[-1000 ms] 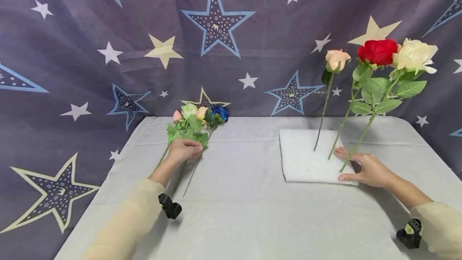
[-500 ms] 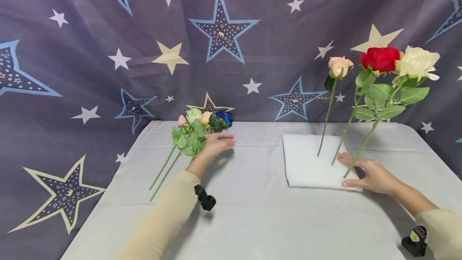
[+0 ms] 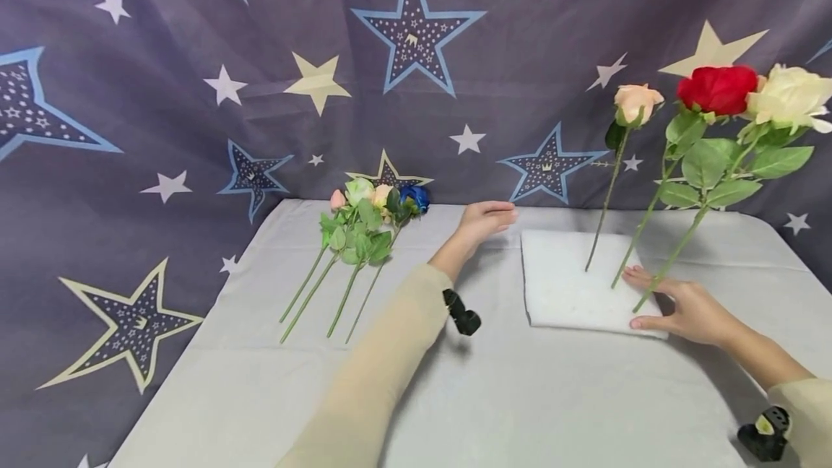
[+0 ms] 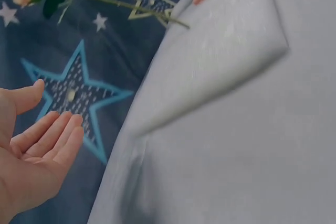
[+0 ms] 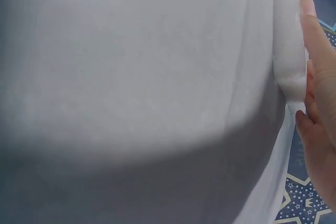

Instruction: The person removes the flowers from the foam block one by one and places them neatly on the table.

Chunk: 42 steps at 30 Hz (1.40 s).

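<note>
My left hand point(image 3: 481, 222) hovers over the table between the flowers and the white foam pad point(image 3: 559, 284); in the left wrist view its fingers point(image 4: 55, 135) are loosely extended around nothing. At the pad's right edge rests my right hand point(image 3: 695, 313), thumb and fingers spread along it; the right wrist view shows them touching the foam edge point(image 5: 290, 35). Standing in the pad are a peach rose point(image 3: 637, 103), a red rose point(image 3: 718, 90) and a cream rose point(image 3: 788, 97), the latter two leaning right.
Several artificial flowers lie together at the table's left: a pink bud point(image 3: 337, 200), a pale green bloom point(image 3: 359, 191), a peach bloom point(image 3: 382, 196) and a blue rose point(image 3: 414, 198). Behind the white-covered table point(image 3: 520, 396) hangs a star-patterned curtain point(image 3: 286, 13).
My left hand has moved right, from above the lying flowers' stems toward the foam pad, holding nothing. My right hand has stayed at the pad's edge. The camera view has shifted slightly.
</note>
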Available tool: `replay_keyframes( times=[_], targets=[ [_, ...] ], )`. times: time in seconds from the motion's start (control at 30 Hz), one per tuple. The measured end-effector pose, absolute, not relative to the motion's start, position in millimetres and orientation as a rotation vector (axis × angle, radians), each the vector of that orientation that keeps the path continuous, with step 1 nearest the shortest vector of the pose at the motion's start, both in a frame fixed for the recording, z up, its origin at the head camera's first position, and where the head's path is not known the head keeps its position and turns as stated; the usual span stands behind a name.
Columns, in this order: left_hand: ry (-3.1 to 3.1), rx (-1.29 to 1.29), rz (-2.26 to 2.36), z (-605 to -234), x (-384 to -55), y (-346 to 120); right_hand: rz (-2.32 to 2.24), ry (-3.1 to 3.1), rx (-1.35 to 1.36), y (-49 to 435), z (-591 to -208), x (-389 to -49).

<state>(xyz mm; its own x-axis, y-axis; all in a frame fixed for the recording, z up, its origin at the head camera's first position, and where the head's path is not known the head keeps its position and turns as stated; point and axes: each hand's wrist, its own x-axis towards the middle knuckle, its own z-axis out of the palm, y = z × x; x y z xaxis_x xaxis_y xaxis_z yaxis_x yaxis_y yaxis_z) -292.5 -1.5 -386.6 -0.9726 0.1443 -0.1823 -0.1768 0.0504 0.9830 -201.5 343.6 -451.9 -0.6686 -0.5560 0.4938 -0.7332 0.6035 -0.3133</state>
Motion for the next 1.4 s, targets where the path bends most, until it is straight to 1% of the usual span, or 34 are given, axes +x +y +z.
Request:
replay_keyframes(
  times=[0.17,0.43,0.53,0.67,0.8,1.03,1.4],
  targets=[
    [2.095,0.058,1.989,-384,-301,32,0.676,-2.503,1.025,345,-450,-202],
    [1.952,0.166,2.141,-378,-299,78,0.67,-2.524,1.014,344,-450,-203],
    [2.03,0.206,2.105,-376,-298,94,0.678,-2.533,1.012,344,-450,-203],
    [2.145,0.155,2.016,-376,-295,114,0.672,-2.553,1.005,344,-450,-203],
    [2.02,0.098,2.089,-379,-292,129,0.668,-2.568,0.995,344,-449,-202],
    [1.714,0.152,2.246,-376,-289,135,0.678,-2.562,0.999,345,-449,-202],
    [1.9,0.177,2.298,-375,-281,126,0.674,-2.536,1.015,344,-450,-203]
  ],
)
